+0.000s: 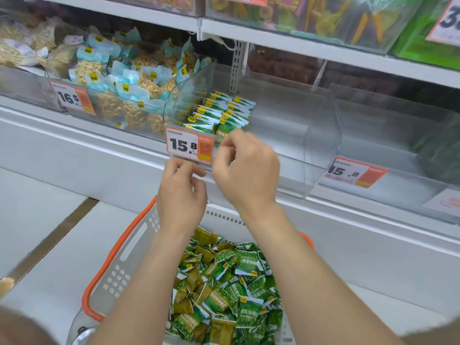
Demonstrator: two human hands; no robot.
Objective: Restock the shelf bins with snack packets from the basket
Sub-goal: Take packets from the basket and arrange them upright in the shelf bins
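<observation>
Curled at tag [189, 145]: left hand [183, 192], right hand [245, 170]

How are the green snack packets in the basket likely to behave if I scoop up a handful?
The green packets look small and puffy, so probably light. Their glossy film suggests they may slip from a loose grip. Heaped loosely in the basket, they will likely shift and slide rather than roll.

Shop, shelves of clear bins [311, 145], snack packets [224, 110], orange price tags [189, 145], plastic basket [119, 247]
</observation>
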